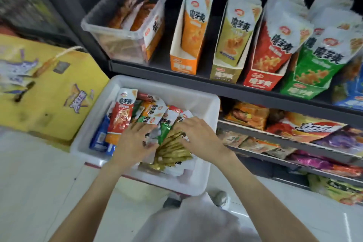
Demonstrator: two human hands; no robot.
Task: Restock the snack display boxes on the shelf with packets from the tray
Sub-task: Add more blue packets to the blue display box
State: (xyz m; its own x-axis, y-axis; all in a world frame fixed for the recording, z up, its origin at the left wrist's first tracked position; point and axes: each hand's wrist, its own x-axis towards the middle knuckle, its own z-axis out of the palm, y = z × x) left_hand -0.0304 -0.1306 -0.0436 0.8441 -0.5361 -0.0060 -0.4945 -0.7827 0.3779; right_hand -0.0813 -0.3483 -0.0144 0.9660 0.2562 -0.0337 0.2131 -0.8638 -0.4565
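A white tray [208, 104] below the shelf holds mixed snack packets: a red packet [121, 114] on top at the left, green and orange ones in the middle, and a stack of olive-gold packets [173, 150] at the front. My left hand [135, 141] lies on the pile with fingers around silvery packet ends. My right hand [198, 133] rests with curled fingers on the upper end of the olive-gold stack. On the shelf stand an orange display box [183, 66], an olive box [225, 74], a red box [261, 82] and a green box [302, 90], each with upright packets.
A clear plastic tub [125, 43] with brown snack packs sits at the shelf's left end. A yellow carton [49, 92] stands on the floor to the tray's left. Lower shelves [294, 143] at the right carry more bags. A blue box [351, 100] is at the far right.
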